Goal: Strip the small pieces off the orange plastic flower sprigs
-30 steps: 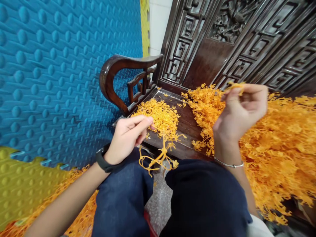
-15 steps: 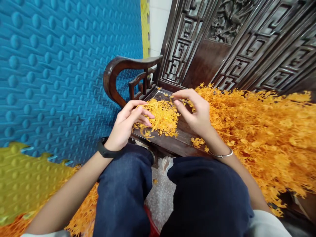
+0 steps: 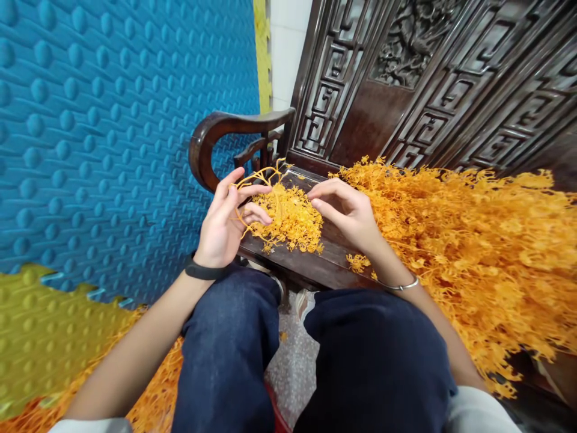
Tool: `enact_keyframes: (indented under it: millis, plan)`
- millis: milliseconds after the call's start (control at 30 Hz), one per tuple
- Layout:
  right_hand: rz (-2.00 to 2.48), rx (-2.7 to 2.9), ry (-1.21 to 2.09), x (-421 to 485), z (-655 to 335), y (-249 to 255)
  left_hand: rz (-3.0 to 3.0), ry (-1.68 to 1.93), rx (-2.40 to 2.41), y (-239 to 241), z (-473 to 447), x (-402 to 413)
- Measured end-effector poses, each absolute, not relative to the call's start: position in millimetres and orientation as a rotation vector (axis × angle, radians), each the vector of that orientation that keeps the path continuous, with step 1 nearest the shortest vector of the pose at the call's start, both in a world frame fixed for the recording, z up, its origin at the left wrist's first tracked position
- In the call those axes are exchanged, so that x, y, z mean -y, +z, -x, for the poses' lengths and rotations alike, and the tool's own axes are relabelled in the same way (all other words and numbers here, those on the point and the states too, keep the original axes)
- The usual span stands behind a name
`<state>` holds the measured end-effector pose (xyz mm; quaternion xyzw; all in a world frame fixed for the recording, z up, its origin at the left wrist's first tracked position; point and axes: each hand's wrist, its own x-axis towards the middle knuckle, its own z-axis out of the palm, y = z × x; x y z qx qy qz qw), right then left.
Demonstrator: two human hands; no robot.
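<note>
My left hand [image 3: 222, 224] holds a thin, branched yellow plastic stem [image 3: 265, 174] between thumb and fingers, with its bare prongs pointing up and right. The other fingers of this hand are loosely spread. Thumb and index fingertip of my right hand [image 3: 347, 210] come together in a pinch; whether something small is between them I cannot make out. Below and between both hands lies a small pile of yellow plastic flower pieces [image 3: 295, 219] on the dark wooden seat [image 3: 311, 264]. A loose cluster of pieces [image 3: 358, 263] lies by my right wrist.
A large heap of orange-yellow plastic sprigs [image 3: 478, 240] covers the bench to the right. Behind stands the carved wooden backrest [image 3: 365, 120], with a curved armrest [image 3: 205, 144] at left. Blue foam matting [image 3: 99, 132] is on the left, and more orange strands [image 3: 157, 385] lie lower left.
My left hand has turned more upright, raising the branched stem above the pile. My right hand has moved slightly down and left, and the yellow bit at its fingertips no longer shows.
</note>
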<state>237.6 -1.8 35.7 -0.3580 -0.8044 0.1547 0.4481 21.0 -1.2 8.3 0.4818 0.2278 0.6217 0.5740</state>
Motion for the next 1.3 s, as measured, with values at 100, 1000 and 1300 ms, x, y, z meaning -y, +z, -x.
enact_keyframes:
  millis: [100,1000,1300]
  plan:
    - [0.930,2.083,0.481,-4.5,-240.0,28.9,-1.105,1.444,-0.528,4.8,-19.3,-3.9]
    - [0.235,1.749,2.083,-0.2,-220.3,17.4,-2.901,0.602,-0.619,28.1,-48.5,50.2]
    - [0.585,1.468,1.288,5.1,-218.1,29.9,-3.062,0.486,-0.761,21.7,-61.2,59.3]
